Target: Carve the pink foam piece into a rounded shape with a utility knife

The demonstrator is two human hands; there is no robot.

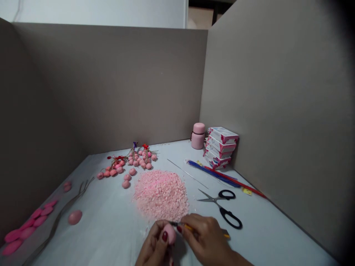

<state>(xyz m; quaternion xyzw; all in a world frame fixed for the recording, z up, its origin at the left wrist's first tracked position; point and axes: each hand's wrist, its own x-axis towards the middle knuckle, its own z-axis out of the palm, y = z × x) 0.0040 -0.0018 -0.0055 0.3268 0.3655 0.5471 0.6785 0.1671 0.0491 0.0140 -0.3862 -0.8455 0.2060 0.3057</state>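
Note:
Between the fingers and thumb of my left hand (155,244) sits a small pink ball (170,234) that looks like carved soap. My right hand (207,233) is closed round a yellow utility knife (226,233), and the dark blade reaches the top of the ball. Part of the knife's handle is hidden under my right hand. Just beyond both hands lies a heap of pale pink shavings (163,195). Open-bladed scissors (213,199) with black handles rest to the right of the heap.
Bundles of pink balls on cords (141,159) lie at the back left. Pink oval bars (27,232), a brown cord bundle (57,221) and a loose ball (75,217) lie left. Boxes (220,147), a pink flask (198,136), blue strips (213,173) and grey partitions (124,85) stand behind.

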